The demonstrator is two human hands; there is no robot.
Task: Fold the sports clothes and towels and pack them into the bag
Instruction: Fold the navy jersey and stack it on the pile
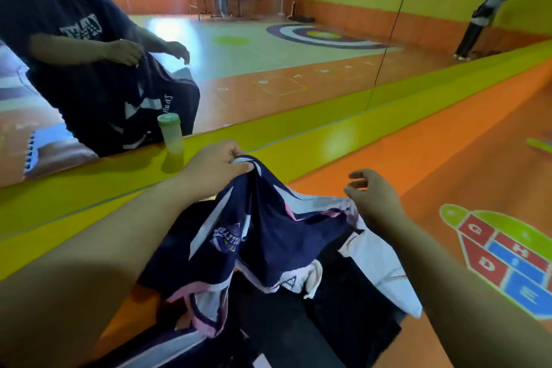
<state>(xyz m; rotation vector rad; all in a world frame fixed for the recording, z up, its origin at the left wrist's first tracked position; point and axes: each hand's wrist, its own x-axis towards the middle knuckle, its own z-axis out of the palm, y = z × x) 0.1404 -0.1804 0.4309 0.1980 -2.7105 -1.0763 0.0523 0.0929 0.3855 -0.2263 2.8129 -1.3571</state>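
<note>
Left hand (213, 166) pinches the navy jersey (265, 236); right hand (372, 199) hovers loose (green bottle (171, 133) stands beyond).

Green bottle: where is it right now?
Head view, left of centre: the green bottle stands upright on the yellow-green floor strip at the foot of the mirror, just beyond the left hand, which grips the navy jersey.
</note>
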